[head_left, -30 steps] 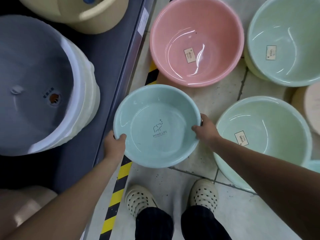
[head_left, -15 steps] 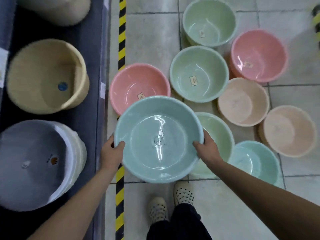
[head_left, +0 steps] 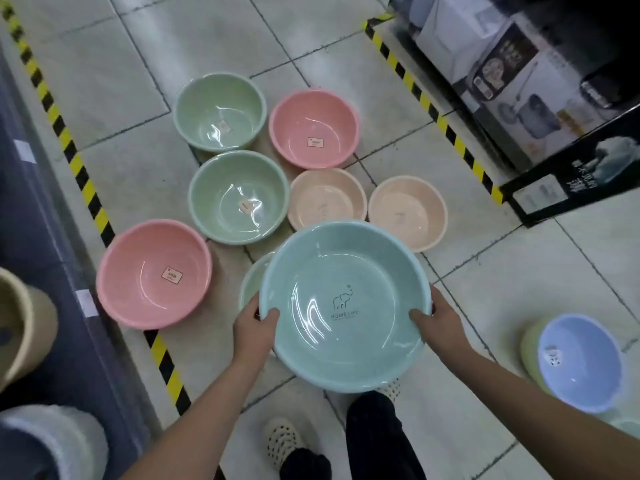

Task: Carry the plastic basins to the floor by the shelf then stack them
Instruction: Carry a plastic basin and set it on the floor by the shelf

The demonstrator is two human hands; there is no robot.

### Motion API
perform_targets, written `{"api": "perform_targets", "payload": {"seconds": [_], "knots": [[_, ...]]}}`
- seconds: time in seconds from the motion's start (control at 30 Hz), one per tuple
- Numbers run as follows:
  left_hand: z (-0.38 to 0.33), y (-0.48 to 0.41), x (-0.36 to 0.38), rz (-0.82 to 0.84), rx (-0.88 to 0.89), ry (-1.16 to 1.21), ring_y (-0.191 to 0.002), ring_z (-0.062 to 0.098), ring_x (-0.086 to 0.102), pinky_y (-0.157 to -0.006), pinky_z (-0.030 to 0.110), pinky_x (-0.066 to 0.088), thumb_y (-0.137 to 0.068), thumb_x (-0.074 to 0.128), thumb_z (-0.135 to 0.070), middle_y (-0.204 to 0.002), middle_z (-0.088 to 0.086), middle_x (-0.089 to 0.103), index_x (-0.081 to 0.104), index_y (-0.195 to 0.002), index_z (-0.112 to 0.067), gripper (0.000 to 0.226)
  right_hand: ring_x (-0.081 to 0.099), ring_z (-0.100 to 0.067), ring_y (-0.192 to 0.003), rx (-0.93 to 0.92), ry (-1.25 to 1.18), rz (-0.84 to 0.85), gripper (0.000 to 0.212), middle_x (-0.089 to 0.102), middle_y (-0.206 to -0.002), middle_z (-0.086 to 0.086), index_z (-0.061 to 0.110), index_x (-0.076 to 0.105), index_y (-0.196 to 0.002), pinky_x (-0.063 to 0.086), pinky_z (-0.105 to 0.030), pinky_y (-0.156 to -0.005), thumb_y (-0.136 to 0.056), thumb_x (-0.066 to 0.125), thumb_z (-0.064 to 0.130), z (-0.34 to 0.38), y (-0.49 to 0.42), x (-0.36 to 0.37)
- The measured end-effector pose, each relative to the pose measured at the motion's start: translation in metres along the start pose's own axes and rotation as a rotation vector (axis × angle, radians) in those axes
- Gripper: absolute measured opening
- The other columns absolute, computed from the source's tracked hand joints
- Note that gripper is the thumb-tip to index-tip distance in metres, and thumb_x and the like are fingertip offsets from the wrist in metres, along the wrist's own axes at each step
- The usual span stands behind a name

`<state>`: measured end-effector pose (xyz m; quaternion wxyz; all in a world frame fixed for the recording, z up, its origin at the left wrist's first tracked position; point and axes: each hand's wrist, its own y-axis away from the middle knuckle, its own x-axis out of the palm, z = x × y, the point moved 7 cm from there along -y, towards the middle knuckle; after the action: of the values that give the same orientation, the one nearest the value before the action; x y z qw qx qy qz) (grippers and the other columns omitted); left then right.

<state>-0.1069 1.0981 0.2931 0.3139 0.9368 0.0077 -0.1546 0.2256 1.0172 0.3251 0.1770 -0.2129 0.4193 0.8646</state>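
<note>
I hold a teal basin (head_left: 346, 271) with an elephant logo level above the floor. My left hand (head_left: 254, 327) grips its left rim and my right hand (head_left: 440, 322) grips its right rim. Below it on the tiles lie several basins: two pink ones (head_left: 154, 273) (head_left: 314, 128), two green ones (head_left: 239, 197) (head_left: 220, 112) and two peach ones (head_left: 327, 197) (head_left: 408, 213). Another green basin (head_left: 251, 289) is mostly hidden under the held one.
The dark shelf (head_left: 41, 271) runs along the left with a beige tub (head_left: 20, 323) on it, edged by yellow-black tape (head_left: 86, 188). A blue basin (head_left: 581, 362) sits at the right. Boxed goods (head_left: 519, 71) stand at the upper right. My shoes (head_left: 282, 441) are below.
I have turned right, away from the shelf, carrying the teal basin. It now hangs over the group of basins on the floor; the blue basin and boxed goods came into view.
</note>
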Motion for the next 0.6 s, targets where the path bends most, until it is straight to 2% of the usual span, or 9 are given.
{"api": "perform_targets", "payload": {"seconds": [0.13, 0.23, 0.4, 0.5, 0.6], "knots": [[-0.017, 0.008, 0.073, 0.078, -0.062, -0.054, -0.071, 0.017, 0.062, -0.064, 0.023, 0.051, -0.085, 0.058, -0.002, -0.084, -0.003, 0.072, 0.067, -0.102, -0.034, 0.037, 0.067, -0.020, -0.084, 0.075, -0.044, -0.014, 0.065, 0.069, -0.096, 0.002, 0.036, 0.046, -0.139, 0.059, -0.040, -0.071, -0.081, 0.058, 0.009, -0.041, -0.021, -0.061], [-0.020, 0.001, 0.121, 0.093, -0.088, -0.101, -0.079, 0.025, 0.065, -0.066, 0.027, 0.052, -0.084, 0.059, -0.001, -0.089, 0.003, 0.072, 0.065, -0.099, -0.036, 0.038, 0.067, -0.023, -0.078, 0.106, -0.057, -0.008, 0.066, 0.069, -0.092, -0.001, 0.036, 0.045, -0.140, 0.057, -0.036, -0.064, -0.082, 0.058, 0.008, -0.064, -0.052, -0.089], [-0.006, -0.026, 0.191, 0.055, -0.113, -0.139, -0.086, 0.022, 0.066, -0.073, 0.029, 0.053, -0.085, 0.055, -0.001, -0.096, 0.002, 0.070, 0.063, -0.109, -0.031, 0.039, 0.063, -0.024, -0.070, 0.116, -0.006, 0.000, 0.063, 0.064, -0.085, -0.001, 0.030, 0.043, -0.141, 0.047, -0.027, -0.056, -0.084, 0.058, 0.009, -0.103, -0.125, -0.103], [0.018, -0.052, 0.227, 0.054, -0.142, -0.164, -0.083, 0.021, 0.064, -0.077, 0.031, 0.053, -0.085, 0.052, 0.002, -0.090, -0.003, 0.069, 0.062, -0.109, -0.028, 0.040, 0.059, -0.027, -0.080, 0.138, 0.046, 0.004, 0.058, 0.062, -0.097, -0.004, 0.020, 0.044, -0.140, 0.046, -0.029, -0.068, -0.085, 0.060, 0.010, -0.134, -0.168, -0.095], [0.049, -0.082, 0.251, 0.073, -0.177, -0.227, -0.088, 0.024, 0.066, -0.077, 0.031, 0.053, -0.086, 0.054, 0.001, -0.090, -0.004, 0.068, 0.062, -0.115, -0.024, 0.040, 0.053, -0.023, -0.084, 0.161, 0.120, 0.020, 0.052, 0.065, -0.113, -0.012, 0.013, 0.047, -0.136, 0.041, -0.028, -0.071, -0.086, 0.061, 0.013, -0.169, -0.204, -0.079]]}}
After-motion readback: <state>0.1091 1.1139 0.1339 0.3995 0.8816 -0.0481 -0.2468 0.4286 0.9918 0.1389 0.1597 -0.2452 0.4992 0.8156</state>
